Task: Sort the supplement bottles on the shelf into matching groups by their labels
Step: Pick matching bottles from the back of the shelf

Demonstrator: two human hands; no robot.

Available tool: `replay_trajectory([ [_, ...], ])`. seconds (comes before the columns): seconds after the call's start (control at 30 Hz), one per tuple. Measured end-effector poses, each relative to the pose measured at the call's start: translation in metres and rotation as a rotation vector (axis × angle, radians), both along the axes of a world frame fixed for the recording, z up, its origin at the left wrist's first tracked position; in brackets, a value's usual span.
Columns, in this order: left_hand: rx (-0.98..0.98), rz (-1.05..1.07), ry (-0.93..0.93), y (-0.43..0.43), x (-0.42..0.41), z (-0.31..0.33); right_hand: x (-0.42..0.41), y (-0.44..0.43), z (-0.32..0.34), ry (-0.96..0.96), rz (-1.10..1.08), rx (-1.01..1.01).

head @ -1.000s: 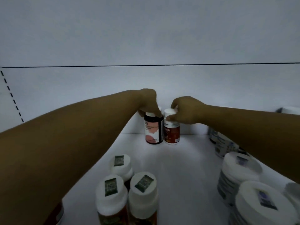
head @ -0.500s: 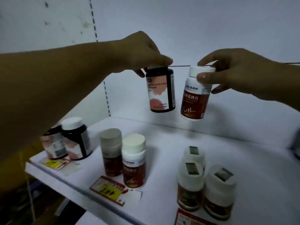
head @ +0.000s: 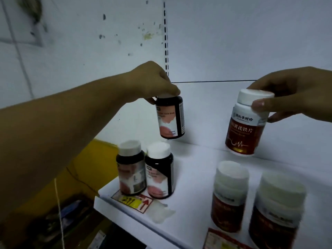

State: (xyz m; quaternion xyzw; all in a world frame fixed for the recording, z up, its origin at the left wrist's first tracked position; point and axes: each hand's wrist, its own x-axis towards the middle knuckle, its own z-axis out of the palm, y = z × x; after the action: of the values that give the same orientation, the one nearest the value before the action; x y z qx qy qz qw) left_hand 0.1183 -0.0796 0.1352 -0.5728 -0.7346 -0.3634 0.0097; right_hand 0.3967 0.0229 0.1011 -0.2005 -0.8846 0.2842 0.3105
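A white shelf [head: 197, 177] fills the lower right of the frame. At centre, the left hand [head: 152, 83] grips a dark bottle with a pink label [head: 170, 119] by its cap, held above two matching bottles [head: 145, 173]. At right, the right hand [head: 291, 94] pinches a white-capped, red-labelled bottle [head: 246, 126] over two similar ones [head: 255, 203]. A yellow price tag [head: 131, 201] lies on the shelf's front edge.

A: Lid of the dark bottle [head: 170, 117]?
B: Hidden under the left hand [head: 152, 81]. Right hand [head: 291, 94] cut off at the frame edge.
A: Front red bottles [head: 276, 212]?
B: Blurred, labels unreadable.
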Motion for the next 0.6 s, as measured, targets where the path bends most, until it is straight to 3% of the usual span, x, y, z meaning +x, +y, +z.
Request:
replay_trajectory([
  [0.4, -0.257, -0.072, 0.043, 0.021, -0.078, -0.051, -0.046, -0.005, -0.032, -0.179, -0.149, -0.034],
  [0.6, -0.535, -0.126, 0.054, 0.020, -0.084, -0.061, -0.044, 0.000, -0.041, -0.233, -0.153, -0.117],
])
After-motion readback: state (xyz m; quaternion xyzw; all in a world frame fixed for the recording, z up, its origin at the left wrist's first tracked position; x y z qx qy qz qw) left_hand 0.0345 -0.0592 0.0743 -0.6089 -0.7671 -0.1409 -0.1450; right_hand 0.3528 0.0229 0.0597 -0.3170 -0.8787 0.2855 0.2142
